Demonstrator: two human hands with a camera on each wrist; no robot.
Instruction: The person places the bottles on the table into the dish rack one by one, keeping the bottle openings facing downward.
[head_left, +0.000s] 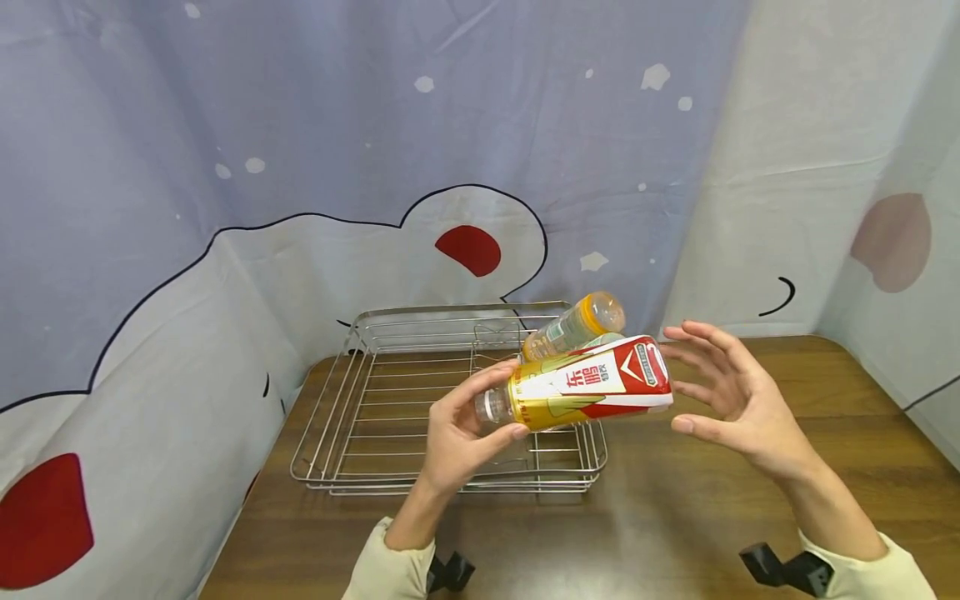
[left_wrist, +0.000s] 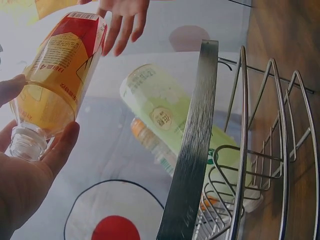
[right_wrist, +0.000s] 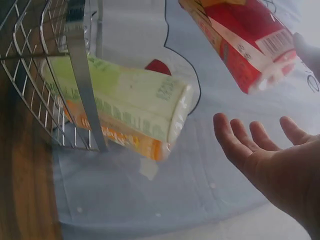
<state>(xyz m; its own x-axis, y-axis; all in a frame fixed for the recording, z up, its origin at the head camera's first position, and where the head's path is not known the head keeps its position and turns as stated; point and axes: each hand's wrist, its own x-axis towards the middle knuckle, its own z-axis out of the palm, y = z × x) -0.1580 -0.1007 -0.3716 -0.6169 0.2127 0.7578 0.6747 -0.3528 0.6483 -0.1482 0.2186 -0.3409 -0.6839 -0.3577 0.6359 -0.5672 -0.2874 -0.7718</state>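
Note:
My left hand (head_left: 467,429) grips a plastic bottle (head_left: 581,382) around its neck end, thumb on the near side. The bottle has a red, white and yellow label and is tilted, its red base toward the right. In the left wrist view, its clear threaded neck (left_wrist: 28,144) shows no cap. Just beyond the base is my right hand (head_left: 738,404), fingers spread and loosely bent, holding nothing. Below the held bottle stands a wire rack (left_wrist: 193,145). A pale green bottle (left_wrist: 160,107) and a clear bottle with an orange band (head_left: 564,335) lean in the rack.
The rack sits on a brown wooden table (head_left: 697,517). Behind it hangs a patterned curtain (head_left: 360,125), which also lines the sides. Black wrist mounts (head_left: 787,571) are strapped at the sleeves. The held bottle partly covers the leaning bottles in the head view.

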